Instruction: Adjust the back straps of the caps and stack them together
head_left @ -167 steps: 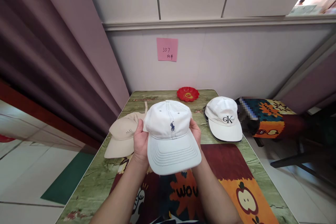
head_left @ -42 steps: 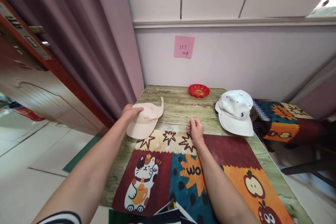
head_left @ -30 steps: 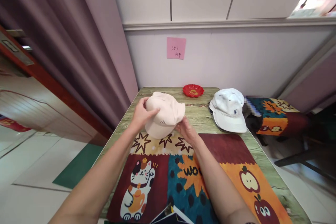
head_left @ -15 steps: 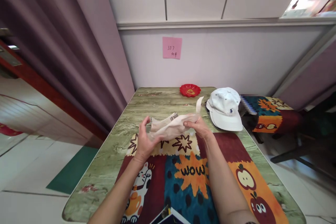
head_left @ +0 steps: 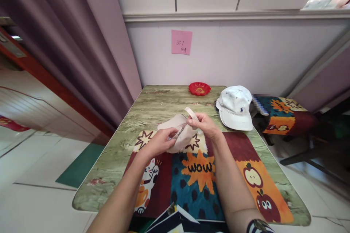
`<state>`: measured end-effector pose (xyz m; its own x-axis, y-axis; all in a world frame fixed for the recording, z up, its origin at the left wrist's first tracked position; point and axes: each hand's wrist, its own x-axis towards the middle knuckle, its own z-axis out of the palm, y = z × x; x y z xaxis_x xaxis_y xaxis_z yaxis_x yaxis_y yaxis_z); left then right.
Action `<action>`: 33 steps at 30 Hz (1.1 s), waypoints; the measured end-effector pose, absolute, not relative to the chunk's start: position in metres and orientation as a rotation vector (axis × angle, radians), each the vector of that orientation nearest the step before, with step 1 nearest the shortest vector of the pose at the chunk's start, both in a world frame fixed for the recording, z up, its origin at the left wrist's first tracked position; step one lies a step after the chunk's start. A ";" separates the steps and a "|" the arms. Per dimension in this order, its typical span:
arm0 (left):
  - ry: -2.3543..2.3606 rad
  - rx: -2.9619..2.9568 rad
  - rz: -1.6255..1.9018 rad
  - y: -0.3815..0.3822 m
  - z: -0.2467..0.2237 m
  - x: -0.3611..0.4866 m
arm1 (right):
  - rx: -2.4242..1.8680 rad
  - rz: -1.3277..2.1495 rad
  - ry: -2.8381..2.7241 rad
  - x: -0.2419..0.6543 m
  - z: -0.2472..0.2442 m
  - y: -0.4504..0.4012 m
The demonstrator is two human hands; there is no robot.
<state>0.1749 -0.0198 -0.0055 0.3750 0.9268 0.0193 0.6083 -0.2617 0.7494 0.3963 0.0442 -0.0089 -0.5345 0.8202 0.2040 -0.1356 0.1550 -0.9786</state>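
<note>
Between my hands, over the middle of the table, is a beige baseball cap (head_left: pixel 182 140), with its brim pointing away to the left. My left hand (head_left: pixel 163 139) grips the cap's near edge beside the back opening. The fingers of my right hand (head_left: pixel 201 123) pinch the cap's back strap (head_left: pixel 191 113), whose loose end sticks up. Part of the cap is hidden behind my left fingers. To the right, a white baseball cap (head_left: pixel 235 104) with a small dark emblem rests on the table, on top of at least one other cap.
A red scalloped dish (head_left: pixel 199 89) sits at the table's back edge. Under my arms lies a colourful printed mat (head_left: pixel 191 189) on the wood-pattern table (head_left: pixel 109 167). A pink note (head_left: pixel 181 42) is stuck on the wall behind. A stool with a matching cover (head_left: pixel 281 116) stands at right.
The beige cap has turned, so its brim now shows at the far left and its back opening faces me. My left hand has shifted right along it; my right hand holds the strap nearer the cap.
</note>
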 end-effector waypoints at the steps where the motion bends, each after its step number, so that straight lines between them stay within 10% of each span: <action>1: 1.349 1.982 0.603 -0.018 -0.008 0.179 | -0.667 1.488 -1.654 0.396 -0.005 0.042; 13: 1.217 1.317 1.024 -0.013 0.037 0.158 | -0.644 1.425 -1.391 0.408 0.035 0.018; 33: 1.511 1.842 1.379 -0.025 0.039 0.198 | -0.927 1.568 -1.455 0.371 0.017 0.025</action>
